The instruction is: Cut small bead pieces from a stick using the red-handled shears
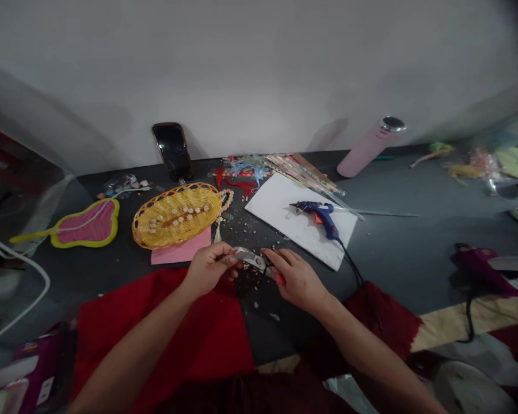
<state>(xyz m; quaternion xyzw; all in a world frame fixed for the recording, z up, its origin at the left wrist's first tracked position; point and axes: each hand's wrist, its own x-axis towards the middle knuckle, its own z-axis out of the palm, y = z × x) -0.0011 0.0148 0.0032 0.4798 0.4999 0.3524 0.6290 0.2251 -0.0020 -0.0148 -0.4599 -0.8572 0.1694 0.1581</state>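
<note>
My right hand (300,279) is closed around what look like pruning shears (251,259), with a curved silver blade, a round pivot and a bit of red handle showing under the fingers. The blade points left, toward my left hand (209,267). Thumb and fingers of that hand are pinched together at the blade's tip; what they hold is too small or hidden to make out. Small pale beads (247,266) lie scattered on the dark table (280,330) beneath and around both hands.
A yellow wicker basket (190,201) holding flower-like pieces stands on pink paper (181,253). A blue glue gun (322,217) rests on a white board (276,201). Behind are tassels (246,169), a phone (172,150) and a pink bottle (366,149). Red cloth (164,322) lies in front.
</note>
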